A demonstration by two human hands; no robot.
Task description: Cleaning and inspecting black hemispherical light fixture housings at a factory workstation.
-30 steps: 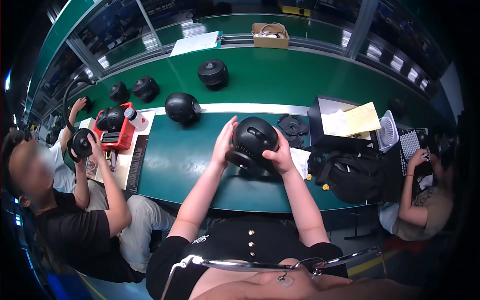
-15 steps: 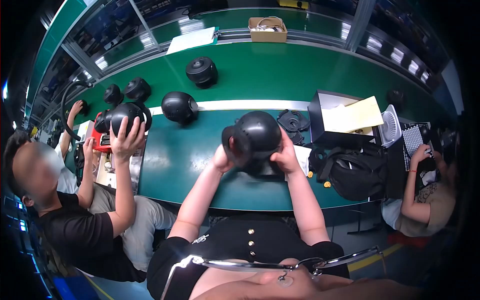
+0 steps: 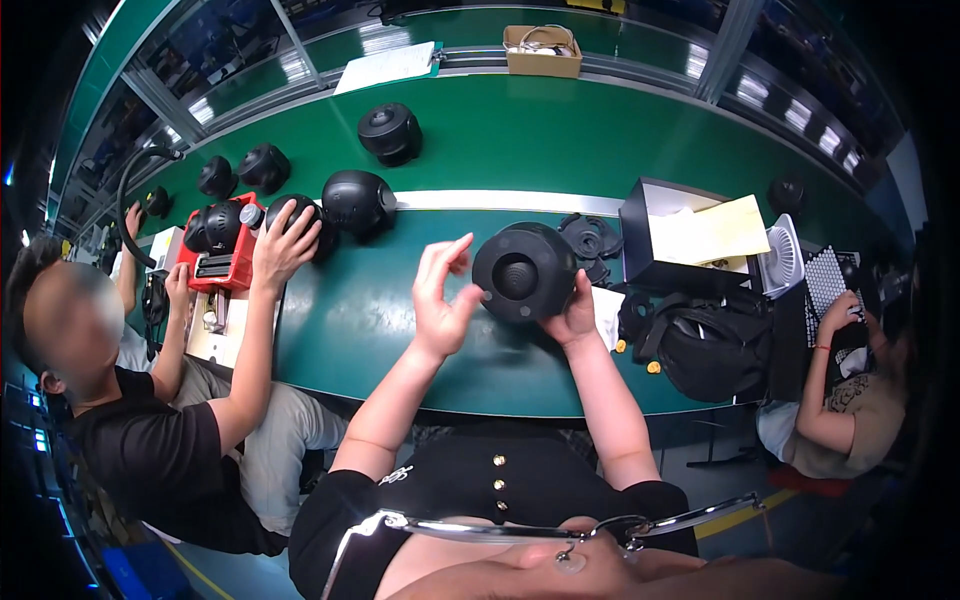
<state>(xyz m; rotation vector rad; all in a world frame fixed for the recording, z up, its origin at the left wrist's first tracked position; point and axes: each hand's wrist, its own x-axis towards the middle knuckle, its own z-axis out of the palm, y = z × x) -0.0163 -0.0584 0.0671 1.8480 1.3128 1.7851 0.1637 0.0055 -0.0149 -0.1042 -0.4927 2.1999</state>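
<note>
A black round device (image 3: 540, 257), ball-like with a flat base and a round recess in it, is held above the green bench by my right hand (image 3: 573, 312). The thumb and fingers of that hand grip its right lower side. Its recessed base is turned toward me. Just left of it, my left hand (image 3: 445, 300) is open with the fingers apart, and the thumb tip comes close to the device's edge; whether they touch I cannot tell. Black ring-shaped parts (image 3: 590, 238) lie behind the device, partly hidden by it.
Another round black device (image 3: 357, 203) stands left of centre, and one more (image 3: 390, 133) farther back. At left a co-worker's hand (image 3: 285, 245) rests on a black ball beside a red bin (image 3: 238, 262). To the right are an open box (image 3: 655, 255), a white fan (image 3: 782, 255) and a black bag (image 3: 710, 345).
The device has been turned so its recessed base faces me. My left hand has let go and moved up and left. The co-worker's black ball has moved right, next to the standing device.
</note>
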